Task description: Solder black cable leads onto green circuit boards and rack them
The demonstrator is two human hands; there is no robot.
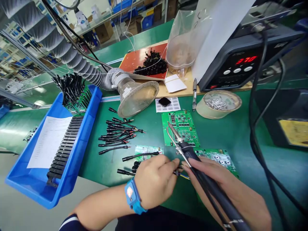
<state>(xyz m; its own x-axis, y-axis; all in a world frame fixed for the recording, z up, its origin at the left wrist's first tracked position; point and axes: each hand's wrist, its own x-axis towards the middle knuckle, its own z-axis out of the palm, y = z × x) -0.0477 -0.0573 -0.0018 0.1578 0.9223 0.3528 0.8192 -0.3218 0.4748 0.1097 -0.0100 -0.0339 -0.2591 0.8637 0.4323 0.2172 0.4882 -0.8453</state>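
My left hand (156,176), with a blue wrist strap (133,195), is closed in a pinch around a short black cable (176,173); coloured wire ends show beside the fingertips. My right hand (223,179) grips a soldering iron (186,149) that has a thin metal solder-feed tube along it. Its tip is over a green circuit board (181,120) with a digit display; whether it touches cannot be made out. A second board (218,157) lies partly behind the right hand. Another board (146,149) sits beyond the left hand, with a black cable (139,156) across it.
Several loose black cables (117,131) lie left of the boards. A blue bin (84,141) holds boards, cables and paper. A fume extractor nozzle (139,96) hangs behind. A round tub (218,104), pen (194,94) and soldering station (238,64) stand right, near hanging cords (255,128).
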